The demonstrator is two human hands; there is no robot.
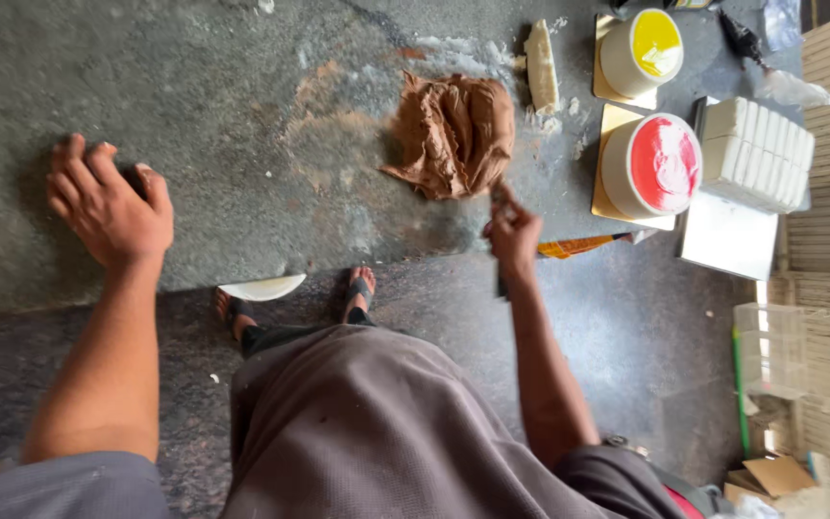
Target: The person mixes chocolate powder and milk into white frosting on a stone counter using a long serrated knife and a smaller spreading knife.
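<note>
The brown dough point(453, 135) lies in a folded mound on the grey stone counter point(242, 115), and everything else is easiest placed from it. The right hand point(513, 234) sits just below the dough's lower right edge, fingers closed around a thin dark tool point(500, 284) (a scraper or knife, too blurred to tell) whose upper end touches the mound. The left hand point(108, 204) is well to the left of the dough, palm down and fingers spread on the bare counter, gripping nothing. Just right of the dough lies a white block point(541, 63) with crumbs, and beyond it stand two round cakes on gold boards, one topped yellow point(642, 52), one red point(652, 165); farther right is a tray of white bars point(759, 154). To work the dough cleanly, I judge the blade should stay low against the stone and push under the edge, while the braced left hand steadies the body.
</note>
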